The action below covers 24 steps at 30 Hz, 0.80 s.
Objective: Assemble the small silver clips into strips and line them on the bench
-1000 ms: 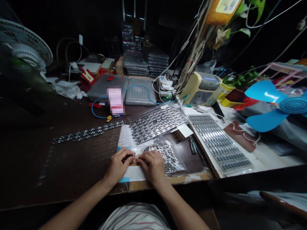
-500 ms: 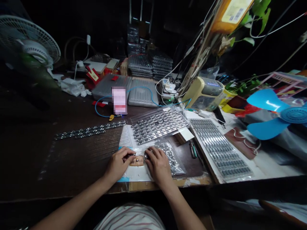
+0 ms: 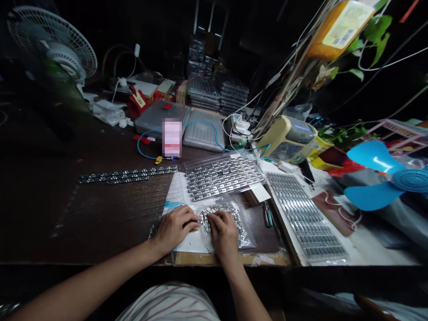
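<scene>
My left hand (image 3: 176, 226) is closed over the white sheet (image 3: 187, 243), thumb and fingertips together. Whatever it grips is hidden beneath the fingers, as is the small tan block seen earlier. My right hand (image 3: 225, 232) dips its pinched fingers into a clear plastic bag (image 3: 248, 240) lying open. Inside are many small shiny metal parts (image 3: 236, 214); I cannot make out whether one is between the fingertips. Just beyond the hands lies a clear tray (image 3: 224, 176) with rows of dark strips bearing metal pieces.
Loose dark strips (image 3: 129, 174) lie at left on the brown table (image 3: 110, 214). A green-handled tool (image 3: 268, 215) and a long tray of metal parts (image 3: 306, 214) are at right, near a blue fan (image 3: 374, 176). A phone (image 3: 171, 137) stands behind.
My left hand has moved over the tan block, now covered. The fingers of my right hand have drawn into a pinch over the metal parts. The camera view has shifted slightly.
</scene>
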Each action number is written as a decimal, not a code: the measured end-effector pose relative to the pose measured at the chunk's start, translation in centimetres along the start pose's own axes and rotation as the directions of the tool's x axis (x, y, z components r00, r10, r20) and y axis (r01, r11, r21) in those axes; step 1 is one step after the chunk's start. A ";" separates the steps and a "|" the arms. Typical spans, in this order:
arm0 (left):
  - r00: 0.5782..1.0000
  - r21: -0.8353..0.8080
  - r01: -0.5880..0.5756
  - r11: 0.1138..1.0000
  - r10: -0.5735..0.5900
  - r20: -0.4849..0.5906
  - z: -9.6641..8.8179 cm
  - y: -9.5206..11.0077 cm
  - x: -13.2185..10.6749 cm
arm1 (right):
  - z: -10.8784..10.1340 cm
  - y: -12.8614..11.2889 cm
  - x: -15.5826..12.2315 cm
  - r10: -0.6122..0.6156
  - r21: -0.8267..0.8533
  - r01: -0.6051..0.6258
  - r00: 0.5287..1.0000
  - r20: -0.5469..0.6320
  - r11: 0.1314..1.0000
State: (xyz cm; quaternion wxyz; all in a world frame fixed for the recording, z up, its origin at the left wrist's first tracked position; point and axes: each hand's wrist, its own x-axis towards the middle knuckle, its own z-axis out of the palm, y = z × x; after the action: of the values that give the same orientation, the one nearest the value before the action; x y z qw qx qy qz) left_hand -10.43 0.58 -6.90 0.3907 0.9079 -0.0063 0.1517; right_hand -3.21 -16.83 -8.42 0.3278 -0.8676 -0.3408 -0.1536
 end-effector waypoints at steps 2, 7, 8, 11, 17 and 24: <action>1.000 0.032 -0.029 0.999 0.029 0.006 0.2 0.0 -0.2 | 0.0 0.1 -0.1 -0.003 -0.002 0.003 1.000 0.001 1.000; 0.998 0.070 -0.057 0.996 0.055 0.017 0.5 -0.3 -0.4 | 0.2 0.4 -0.4 -0.005 0.006 0.004 1.000 0.014 1.000; 0.998 0.073 -0.059 0.996 0.058 0.021 0.5 -0.4 -0.4 | 0.2 0.4 -0.4 -0.004 0.005 0.004 1.000 0.017 1.000; 0.997 0.077 -0.069 0.995 0.067 0.036 0.5 -0.5 -0.3 | 0.2 0.4 -0.4 0.009 0.007 -0.009 1.000 0.022 1.000; 0.996 0.045 -0.077 0.996 0.075 0.053 0.8 -0.4 -0.4 | -0.2 0.1 -0.3 0.040 0.033 -0.041 0.998 0.039 0.999; 0.990 -0.049 0.019 0.999 -0.026 -0.138 -2.5 -2.5 2.2 | -0.4 0.1 -0.3 0.028 0.057 -0.028 0.999 0.016 0.998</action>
State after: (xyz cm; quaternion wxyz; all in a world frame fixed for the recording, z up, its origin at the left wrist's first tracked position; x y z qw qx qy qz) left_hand -8.64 4.27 -6.41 0.4134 0.8857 0.0274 0.2096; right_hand -3.37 -17.31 -8.28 0.3521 -0.8637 -0.3354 -0.1326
